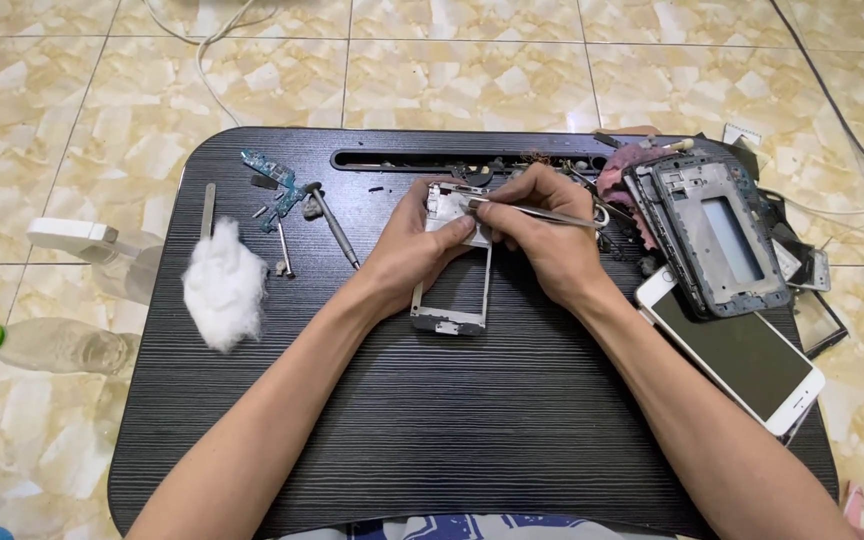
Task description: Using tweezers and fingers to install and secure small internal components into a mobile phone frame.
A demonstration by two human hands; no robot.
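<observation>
Both hands on phone frame [452, 280], black lap desk [472, 430], marble-tile floor [472, 60].

The near half of the dark wood-grain table [452, 440] lies open. Its left edge carries a white cotton wad [223, 283]; stacked grey phone frames [717, 235] and a white-bordered phone [742, 355] crowd its right edge.

Two bare arms, coming in from about 7 and 5 o'clock — no sleeves, no watch, no bands. Left hand [414, 248] and right hand [544, 232] bare too — no gloves, no rings to be seen. Short nails. Down at 6 o'clock, a small strip of blue and white patterned cloth [452, 527], likely clothing.
</observation>
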